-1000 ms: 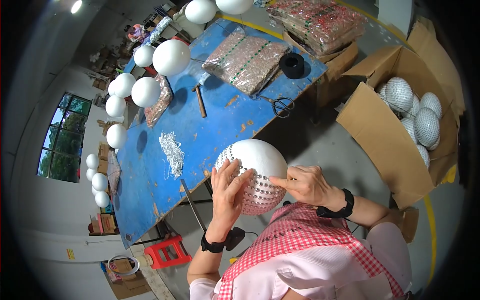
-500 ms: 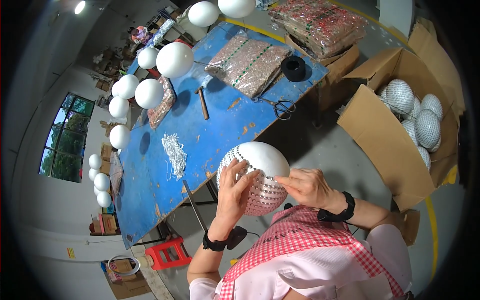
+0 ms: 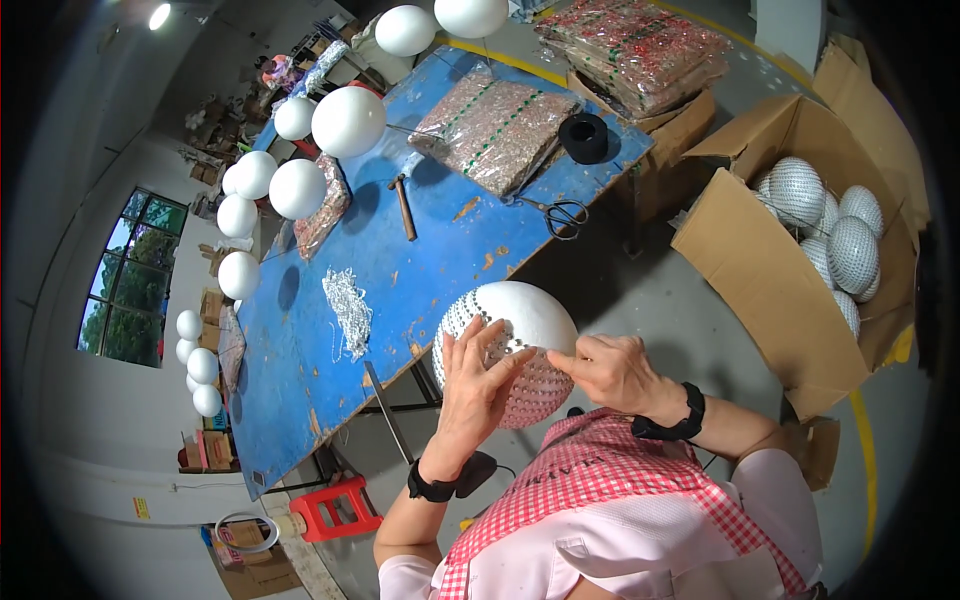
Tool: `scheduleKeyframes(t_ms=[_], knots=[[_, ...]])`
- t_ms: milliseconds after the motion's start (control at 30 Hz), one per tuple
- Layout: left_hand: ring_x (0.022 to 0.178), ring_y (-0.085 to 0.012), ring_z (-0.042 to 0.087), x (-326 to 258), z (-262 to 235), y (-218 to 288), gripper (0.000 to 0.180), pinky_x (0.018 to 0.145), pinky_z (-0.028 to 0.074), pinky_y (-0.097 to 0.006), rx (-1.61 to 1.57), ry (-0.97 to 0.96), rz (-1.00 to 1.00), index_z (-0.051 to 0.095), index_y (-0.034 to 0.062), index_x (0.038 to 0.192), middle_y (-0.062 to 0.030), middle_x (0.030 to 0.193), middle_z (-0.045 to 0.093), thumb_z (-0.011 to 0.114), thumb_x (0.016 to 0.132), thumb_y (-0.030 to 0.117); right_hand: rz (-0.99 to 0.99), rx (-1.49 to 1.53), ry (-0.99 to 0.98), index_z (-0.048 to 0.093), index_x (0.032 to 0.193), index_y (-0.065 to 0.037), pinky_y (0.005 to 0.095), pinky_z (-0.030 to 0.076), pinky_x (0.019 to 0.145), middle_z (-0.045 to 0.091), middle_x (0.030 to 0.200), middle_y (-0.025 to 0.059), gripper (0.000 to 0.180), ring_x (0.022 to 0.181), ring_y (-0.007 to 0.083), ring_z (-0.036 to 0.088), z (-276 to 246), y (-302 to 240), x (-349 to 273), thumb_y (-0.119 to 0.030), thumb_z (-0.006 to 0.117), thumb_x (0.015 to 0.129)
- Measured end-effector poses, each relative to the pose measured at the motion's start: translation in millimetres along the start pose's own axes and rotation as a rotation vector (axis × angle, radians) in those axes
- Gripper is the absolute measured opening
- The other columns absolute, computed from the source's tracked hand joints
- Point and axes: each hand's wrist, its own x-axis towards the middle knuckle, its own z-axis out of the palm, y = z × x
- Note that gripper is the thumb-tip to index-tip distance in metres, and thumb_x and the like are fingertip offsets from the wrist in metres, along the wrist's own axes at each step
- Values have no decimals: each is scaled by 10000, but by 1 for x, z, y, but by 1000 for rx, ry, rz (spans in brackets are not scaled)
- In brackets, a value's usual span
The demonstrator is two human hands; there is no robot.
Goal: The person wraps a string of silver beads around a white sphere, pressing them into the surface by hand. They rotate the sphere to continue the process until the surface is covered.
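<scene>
Left of the white foam ball half-covered in rows of silver beads [image 3: 510, 350]: blue-painted wooden table [image 3: 300, 350], ball just off its near edge. Pressed flat on the ball, fingers spread, not clenched: left hand [image 3: 478, 385]. Right of the ball: right hand [image 3: 615, 372], fingertips pinched against its bead row; further right, open brown cardboard box [image 3: 760, 290].

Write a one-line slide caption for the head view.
Both hands, left hand and right hand, press beaded strands onto a white foam ball beside a blue worktable.

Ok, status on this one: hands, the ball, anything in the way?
Left hand flat on white ball. Right hand pinching at its beaded band. Ball half covered. Nothing in the way.
</scene>
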Motion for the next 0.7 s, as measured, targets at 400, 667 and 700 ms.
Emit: scheduleKeyframes(t_ms=[400,667,700], knots=[[1369,-359,364,-6,3,8,450,1127,180,-602,-29,-40,-12,632,226,1243,-131,1406,456,674,830,52,510,375,-160,637,907,-8,323,493,556,669,782,116,104,645,269,646,-7,0,-13,-74,663,831],[1353,-348,375,1,3,11,445,1129,187,-591,-24,-53,-9,649,223,1222,-122,1353,496,714,801,94,822,1039,-171,670,855,0,207,406,543,597,669,-27,219,629,30,540,-13,3,-10,-210,658,915],[1348,-350,379,1,4,10,447,1128,190,-590,-7,-53,-4,650,223,1221,-123,1346,499,721,796,103,846,1104,-199,675,853,-1,204,395,544,599,666,-21,228,622,29,528,-14,2,-8,-218,651,918]])
